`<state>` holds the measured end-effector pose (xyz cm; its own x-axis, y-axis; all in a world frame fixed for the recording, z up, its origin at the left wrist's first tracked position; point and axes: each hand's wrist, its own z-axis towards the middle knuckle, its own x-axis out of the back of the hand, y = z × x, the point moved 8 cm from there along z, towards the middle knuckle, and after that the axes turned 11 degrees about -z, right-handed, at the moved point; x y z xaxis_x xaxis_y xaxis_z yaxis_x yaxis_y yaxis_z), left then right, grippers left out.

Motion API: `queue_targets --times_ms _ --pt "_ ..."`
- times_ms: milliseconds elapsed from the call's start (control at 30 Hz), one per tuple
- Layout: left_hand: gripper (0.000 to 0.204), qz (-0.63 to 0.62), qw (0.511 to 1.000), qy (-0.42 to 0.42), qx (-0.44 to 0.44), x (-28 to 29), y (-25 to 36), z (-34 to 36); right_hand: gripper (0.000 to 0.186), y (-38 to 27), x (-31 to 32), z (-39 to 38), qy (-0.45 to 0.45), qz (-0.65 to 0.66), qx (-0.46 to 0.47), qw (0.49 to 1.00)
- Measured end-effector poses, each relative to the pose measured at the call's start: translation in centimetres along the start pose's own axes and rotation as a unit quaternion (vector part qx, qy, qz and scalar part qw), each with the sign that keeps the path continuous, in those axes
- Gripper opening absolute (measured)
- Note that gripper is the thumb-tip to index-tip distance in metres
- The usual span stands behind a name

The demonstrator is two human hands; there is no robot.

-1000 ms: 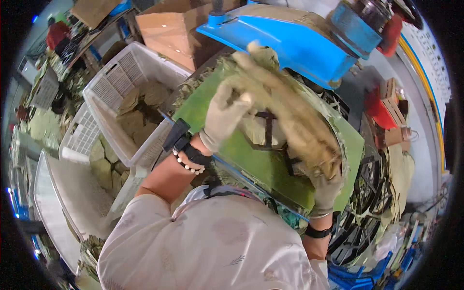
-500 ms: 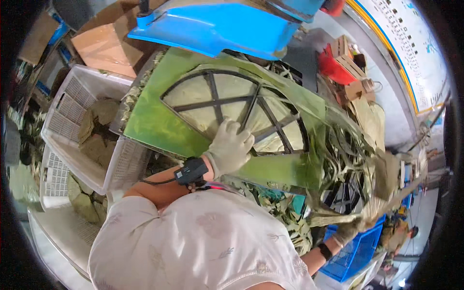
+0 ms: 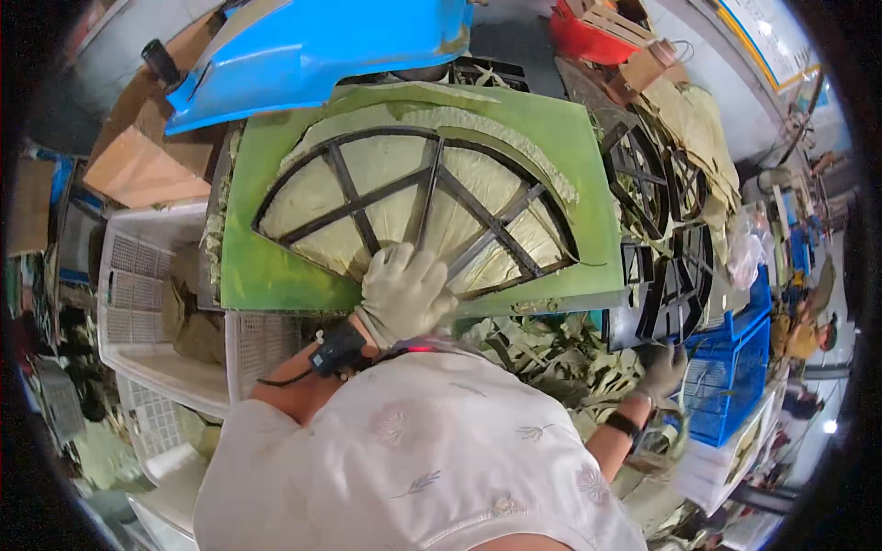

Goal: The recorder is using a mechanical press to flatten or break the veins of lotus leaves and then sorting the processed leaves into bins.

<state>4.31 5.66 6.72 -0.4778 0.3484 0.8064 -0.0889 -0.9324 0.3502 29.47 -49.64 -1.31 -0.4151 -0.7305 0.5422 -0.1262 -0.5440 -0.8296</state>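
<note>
Resting left hand (image 3: 404, 296) with loose, empty fingers (image 3: 397, 262) on black fan-shaped frame (image 3: 430, 193), upper centre, atop green board (image 3: 250, 273). Holding right hand (image 3: 663, 369) near blue basket (image 3: 737, 372), lower right; cannot tell its grip.

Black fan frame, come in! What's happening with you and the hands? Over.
Left hand at lower tip of black fan frame, hiding it. Right hand by blue crate, grip unclear. Frame on pale sheets, above green board.

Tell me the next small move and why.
Probably bring the right hand to the pale strip and lift it: it lies outside the curve of the black frame, the left hand covers the frame's narrow end, and the right is near the blue basket.
</note>
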Motion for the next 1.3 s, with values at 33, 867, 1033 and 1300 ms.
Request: queue_targets --times_ms 33,867,1033,1300 --pt "0.048 0.007 1.000 0.002 -0.006 -0.3 -0.1 -0.1 0.042 -6.5 -4.9 -2.3 0.010 -0.046 0.131 0.990" --pt "0.056 0.017 0.999 -0.027 -0.039 -0.6 0.0 -0.6 0.046 -1.5 -2.8 -1.5 -0.083 -0.450 0.037 0.888" --pt "0.055 0.028 0.998 -0.054 -0.017 -0.7 -0.7 -0.5 0.062 -2.8 5.8 -9.9 0.003 -0.629 -0.163 0.760" --pt "0.057 0.002 0.998 0.040 -0.045 -0.3 1.3 0.6 0.036 -27.5 -17.0 -20.2 -0.112 -0.181 0.498 0.841"
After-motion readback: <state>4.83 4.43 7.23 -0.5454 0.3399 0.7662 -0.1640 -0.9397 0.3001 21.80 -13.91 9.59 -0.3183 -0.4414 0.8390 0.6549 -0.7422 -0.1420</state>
